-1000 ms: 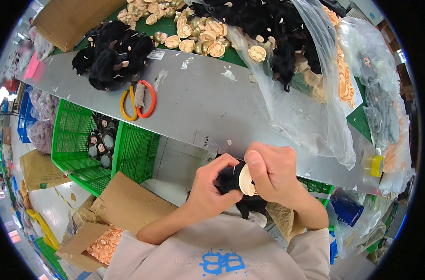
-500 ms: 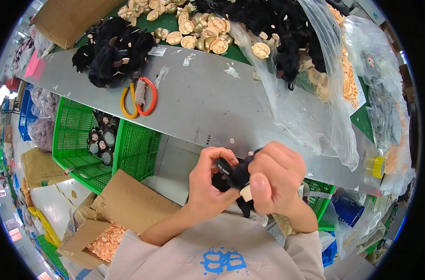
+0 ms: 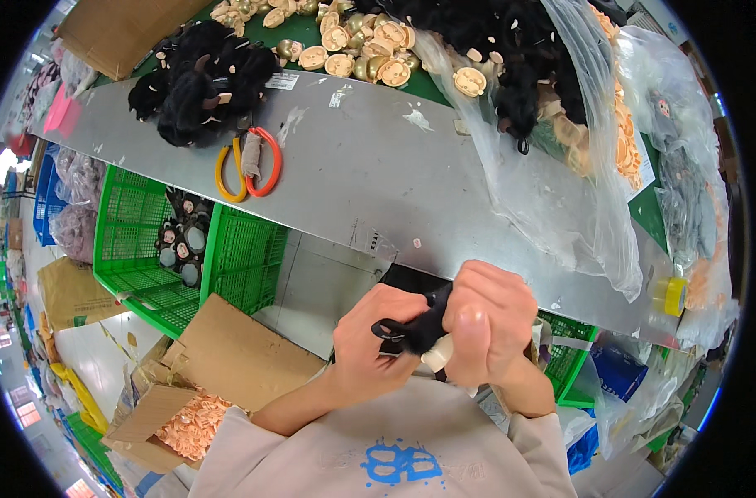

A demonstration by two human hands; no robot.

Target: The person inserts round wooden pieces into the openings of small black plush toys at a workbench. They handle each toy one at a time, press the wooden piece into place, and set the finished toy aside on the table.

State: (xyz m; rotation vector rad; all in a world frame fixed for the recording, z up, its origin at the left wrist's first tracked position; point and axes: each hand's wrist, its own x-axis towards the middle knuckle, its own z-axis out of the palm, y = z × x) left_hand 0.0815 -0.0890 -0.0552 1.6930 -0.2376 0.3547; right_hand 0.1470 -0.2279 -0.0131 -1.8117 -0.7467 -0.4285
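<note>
Scissors with red and yellow loop handles (image 3: 251,156): left, on the grey metal desk (image 3: 361,158)
Yellow tape roll (image 3: 671,296): right desk end
Blue plastic crate (image 3: 46,197): far left

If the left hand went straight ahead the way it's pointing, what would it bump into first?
Beyond the black plush piece it holds, the left hand would probably meet the right hand first, though depth is hard to judge.

Passage runs over the grey metal counter (image 3: 345,166) between orange-and-yellow-handled scissors (image 3: 251,155) and a clear plastic bag (image 3: 560,228); cream rounded plastic shells (image 3: 393,72) obstruct its far side, the bare right hand (image 3: 490,319) its near edge.
</note>
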